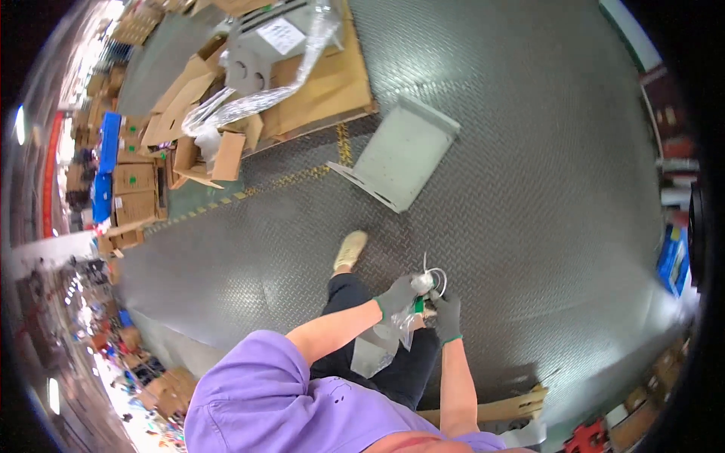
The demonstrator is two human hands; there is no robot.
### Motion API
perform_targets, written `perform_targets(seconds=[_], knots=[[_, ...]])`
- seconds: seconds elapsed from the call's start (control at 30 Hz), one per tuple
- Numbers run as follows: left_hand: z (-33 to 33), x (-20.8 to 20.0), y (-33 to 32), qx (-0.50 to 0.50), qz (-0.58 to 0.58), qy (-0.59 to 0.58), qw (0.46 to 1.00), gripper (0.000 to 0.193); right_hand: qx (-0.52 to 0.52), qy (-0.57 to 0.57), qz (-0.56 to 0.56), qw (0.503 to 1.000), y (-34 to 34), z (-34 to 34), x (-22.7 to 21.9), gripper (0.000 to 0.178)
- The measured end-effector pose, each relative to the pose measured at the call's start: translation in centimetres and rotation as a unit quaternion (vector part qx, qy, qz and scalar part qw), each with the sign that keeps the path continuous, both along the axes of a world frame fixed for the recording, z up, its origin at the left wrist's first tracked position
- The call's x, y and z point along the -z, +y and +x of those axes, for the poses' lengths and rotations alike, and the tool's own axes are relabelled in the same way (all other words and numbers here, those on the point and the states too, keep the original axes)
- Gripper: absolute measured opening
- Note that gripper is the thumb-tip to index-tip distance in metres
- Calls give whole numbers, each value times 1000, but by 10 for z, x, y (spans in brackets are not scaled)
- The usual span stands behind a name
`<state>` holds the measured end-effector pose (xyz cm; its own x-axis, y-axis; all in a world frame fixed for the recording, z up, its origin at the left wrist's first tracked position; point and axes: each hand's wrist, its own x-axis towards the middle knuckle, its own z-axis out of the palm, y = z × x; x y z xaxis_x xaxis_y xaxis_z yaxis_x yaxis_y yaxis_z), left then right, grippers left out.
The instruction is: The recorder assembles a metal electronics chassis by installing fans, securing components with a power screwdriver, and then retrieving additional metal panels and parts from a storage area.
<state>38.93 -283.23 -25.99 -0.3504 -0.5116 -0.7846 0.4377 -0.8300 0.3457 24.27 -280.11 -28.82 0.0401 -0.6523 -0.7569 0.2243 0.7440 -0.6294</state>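
Both my hands wear grey gloves with green cuffs and meet low in front of my body. My left hand (396,297) is closed on a small white part, which has a looped white cable (443,281) rising from it. Close beside it, my right hand (448,315) has its fingers curled in at the same bundle; what exactly they grip is hidden. Between the hands shows a small green piece (419,305). A crumpled clear plastic bag (402,326) hangs below the left hand. The part's exact kind is too small to make out.
A pale grey metal tray-like panel (404,155) with raised ends lies on the patterned metal floor ahead. Far left, a pallet (325,98) carries cardboard, a grey metal housing (264,49) and plastic wrap. Stacked cartons (134,192) stand further left. A wooden piece (513,408) lies behind my right arm.
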Motion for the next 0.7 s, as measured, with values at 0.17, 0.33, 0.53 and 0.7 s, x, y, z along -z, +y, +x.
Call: perform_targets(seconds=[0.17, 0.33, 0.53, 0.7], knots=[[119, -36, -7, -30, -33, -64, 997, 18, -139, 63, -1, 988, -31, 107, -35, 16], [288, -31, -59, -137, -136, -121, 974, 19, -238, 147, 2, 960, -66, 234, -78, 24], [542, -42, -197, -397, -141, -190, 887, 13, -289, 81, 89, 950, -128, 355, -123, 22], [736, -19, -306, -593, -76, -265, 756, 14, -296, 123, 58, 946, -201, 424, -111, 21]])
